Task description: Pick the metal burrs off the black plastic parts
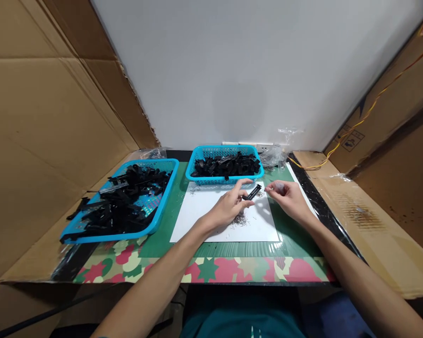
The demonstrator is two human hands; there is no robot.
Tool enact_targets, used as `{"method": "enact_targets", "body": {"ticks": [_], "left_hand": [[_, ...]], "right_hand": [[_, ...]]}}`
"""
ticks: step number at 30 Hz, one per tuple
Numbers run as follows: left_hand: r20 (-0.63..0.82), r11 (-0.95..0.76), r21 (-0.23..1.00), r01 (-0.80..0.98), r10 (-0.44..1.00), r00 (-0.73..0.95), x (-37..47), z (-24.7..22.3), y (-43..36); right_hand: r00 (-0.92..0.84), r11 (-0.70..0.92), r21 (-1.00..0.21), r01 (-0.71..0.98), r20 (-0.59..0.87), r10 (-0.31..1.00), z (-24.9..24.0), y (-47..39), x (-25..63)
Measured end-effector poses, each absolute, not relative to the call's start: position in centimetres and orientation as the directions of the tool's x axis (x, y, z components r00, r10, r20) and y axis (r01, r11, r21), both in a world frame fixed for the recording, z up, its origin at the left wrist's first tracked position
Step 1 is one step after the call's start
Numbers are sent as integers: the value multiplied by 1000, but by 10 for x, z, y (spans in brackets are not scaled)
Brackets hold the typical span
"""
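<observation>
My left hand [229,206] grips a slim black plastic part [254,191] between thumb and fingers, its far end tilted up to the right. Just to the right of that part, my right hand [288,198] is closed in a pinch, apart from the black part. Whatever sits between its fingertips is too small to make out. Below my left hand, a heap of tiny thin metal-looking pieces [240,219] lies on a white sheet [190,225]. A few more such pieces are scattered near the sheet's far edge.
A blue basket [155,225] full of black plastic parts stands at the left. Behind the sheet is a smaller blue basket [225,180] with more black parts. Clear plastic bags [274,157] lie at the back right. Cardboard walls [391,155] flank the table, with a yellow wire [373,101] along the right.
</observation>
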State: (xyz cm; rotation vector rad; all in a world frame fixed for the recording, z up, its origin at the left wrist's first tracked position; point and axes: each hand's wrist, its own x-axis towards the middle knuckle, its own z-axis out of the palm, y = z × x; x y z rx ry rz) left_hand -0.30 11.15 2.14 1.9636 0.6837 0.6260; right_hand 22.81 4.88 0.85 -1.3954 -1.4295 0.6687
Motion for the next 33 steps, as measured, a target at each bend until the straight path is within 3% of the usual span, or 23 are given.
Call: {"method": "enact_targets", "body": {"ticks": [7,19,27,33], "left_hand": [[109,-447,843,299,688,718,-3,22,116],[258,-710,624,325,581,772,0,5,119],[217,-699,635,329,570,792,1,12,115],[190,-669,665,331,581,792,1,14,114]], "right_hand": [[52,143,-888,438,183,982,3,54,233],[57,74,-791,608,136,989,-3,54,227],[107,95,-686,721,246,963,-6,53,217],[93,92,-655,750,242,966,-9,53,215]]}}
